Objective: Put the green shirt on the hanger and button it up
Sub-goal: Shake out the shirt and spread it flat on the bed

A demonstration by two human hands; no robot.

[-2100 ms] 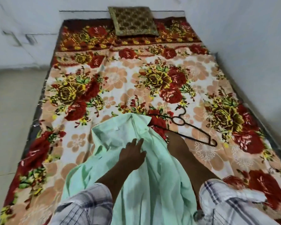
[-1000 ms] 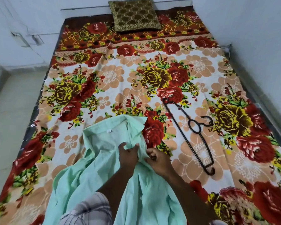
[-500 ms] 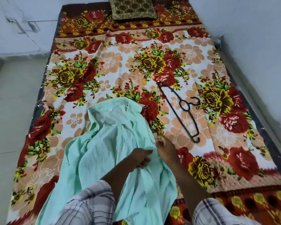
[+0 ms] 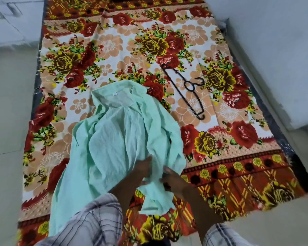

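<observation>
A person's two bare hands work at the near front edge of a pale green, crumpled cotton shirt (image 4: 114,139) spread across a red, yellow and peach floral bedspread (image 4: 114,50) on a low bed. The shirt lies collar away from the person, its white neck label showing and its hem trailing over the bedspread's near border. The right grip (image 4: 172,181) is clenched on a fold of the shirt's front edge, fingers curled around the cloth. The left grip (image 4: 143,168) rests on the same fold just beside it, fingertips pointing up the shirt; motion blur leaves it unclear whether it has closed on the fabric. A thin black wire hanger (image 4: 189,90) lies flat on the bedspread to the right of the collar, apart from the shirt and well beyond both hands, its hook pointing right. Plaid grey-and-white sleeves (image 4: 89,221) frame the bottom of the view, and a pale tiled floor (image 4: 7,103) runs along the bed's left side.
</observation>
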